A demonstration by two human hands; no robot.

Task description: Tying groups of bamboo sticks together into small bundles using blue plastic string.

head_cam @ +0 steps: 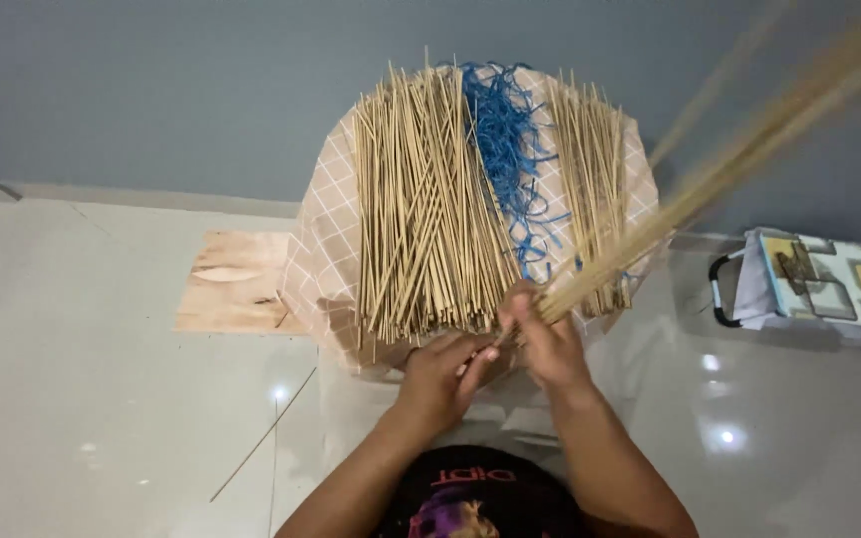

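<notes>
A small table with a checked beige cloth [319,261] stands in front of me. A large pile of thin bamboo sticks [426,199] covers its left part, a smaller pile [590,164] lies at its right, and a tangle of blue string [502,134] sits between them. My right hand [550,339] is closed on a bundle of sticks [749,149] that slants up to the top right, blurred by motion. My left hand [440,374] is at the near edge of the table, fingers touching the bundle's lower end beside my right hand.
A plywood board [231,281] lies on the glossy white tiled floor left of the table. One loose stick [263,436] rests on the floor. A patterned bag with a black handle [819,289] sits at the right. A grey-blue wall is behind.
</notes>
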